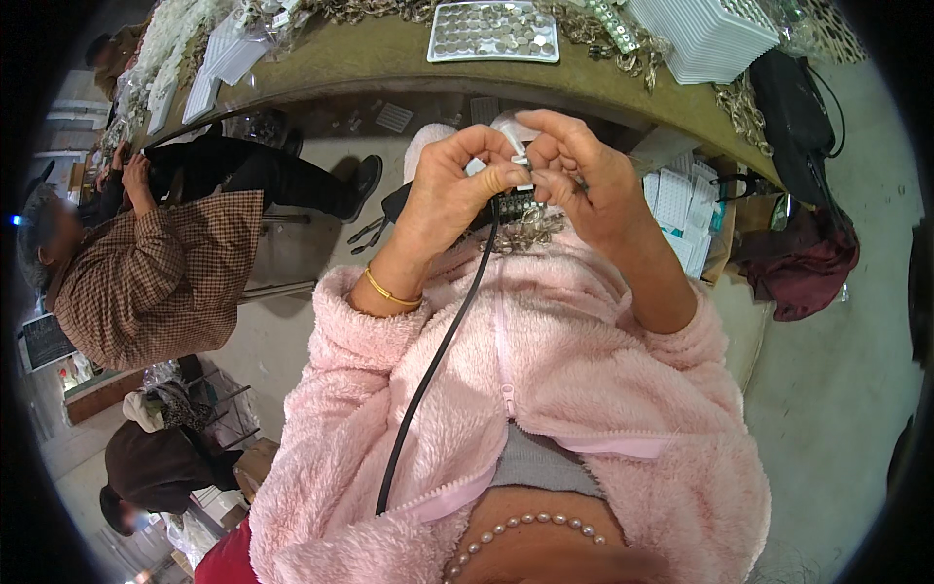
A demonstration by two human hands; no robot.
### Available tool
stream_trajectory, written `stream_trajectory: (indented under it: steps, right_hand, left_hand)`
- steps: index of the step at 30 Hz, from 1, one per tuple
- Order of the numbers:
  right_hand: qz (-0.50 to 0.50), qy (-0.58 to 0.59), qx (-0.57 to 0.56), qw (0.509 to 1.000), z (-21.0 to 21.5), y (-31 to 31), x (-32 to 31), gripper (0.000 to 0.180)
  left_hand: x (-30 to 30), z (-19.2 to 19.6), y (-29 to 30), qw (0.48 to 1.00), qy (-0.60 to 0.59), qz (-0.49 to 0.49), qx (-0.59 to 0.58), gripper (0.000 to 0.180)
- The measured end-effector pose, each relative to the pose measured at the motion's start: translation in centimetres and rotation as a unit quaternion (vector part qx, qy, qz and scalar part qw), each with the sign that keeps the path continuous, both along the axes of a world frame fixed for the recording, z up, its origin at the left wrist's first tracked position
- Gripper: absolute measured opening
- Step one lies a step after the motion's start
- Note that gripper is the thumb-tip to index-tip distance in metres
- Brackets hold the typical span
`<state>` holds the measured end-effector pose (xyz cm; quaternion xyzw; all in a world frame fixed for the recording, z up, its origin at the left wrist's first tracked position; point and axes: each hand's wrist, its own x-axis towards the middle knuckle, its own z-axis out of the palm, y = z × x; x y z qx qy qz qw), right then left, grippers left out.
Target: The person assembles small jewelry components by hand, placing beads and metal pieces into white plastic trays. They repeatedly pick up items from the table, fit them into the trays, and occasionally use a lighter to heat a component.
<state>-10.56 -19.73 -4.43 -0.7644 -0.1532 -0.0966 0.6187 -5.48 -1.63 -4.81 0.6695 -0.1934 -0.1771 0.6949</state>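
My left hand (pixel 449 190) and my right hand (pixel 595 195) are raised close together in front of my pink fleece jacket. Both have thumb and fingers pinched around a small white and silvery piece (pixel 523 167), whose exact kind is too small to make out. Fingertips cover much of it. Just below them, a cluster of shiny metal pieces (pixel 530 232) lies at my lap. A black cable (pixel 438 375) runs from beside my left fingers down across the jacket.
Ahead stands a table (pixel 350 63) bearing a white tray (pixel 493 58) of round metallic pieces, stacked white trays (pixel 708 44) and metal chains (pixel 747 117). A box of white cards (pixel 686 209) and a maroon bag (pixel 803 263) are right. A seated co-worker (pixel 161 263) is left.
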Motion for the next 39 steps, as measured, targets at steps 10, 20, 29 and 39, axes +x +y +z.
stream_trajectory:
  steps: [10, 20, 29, 39]
  right_hand:
    - [-0.146, -0.156, -0.201, 0.956, -0.2, 1.1, 0.5, 0.054]
    - [-0.125, -0.063, 0.011, 0.990, 0.3, 0.5, -0.4, 0.010]
    - [-0.098, -0.039, 0.084, 0.991, 0.7, 0.1, -0.7, 0.008]
    - [-0.104, 0.021, 0.059, 0.993, -0.2, -0.2, -0.4, 0.008]
  left_hand:
    - [0.0, 0.8, -0.5, 0.992, -0.111, 0.067, 0.003, 0.014]
    - [-1.6, 1.9, -0.6, 0.995, 0.013, 0.064, -0.078, 0.022]
    - [-1.6, 1.6, -0.7, 0.994, 0.013, 0.046, -0.100, 0.020]
    - [-1.8, 1.3, -0.8, 0.966, -0.239, 0.100, 0.003, 0.024]
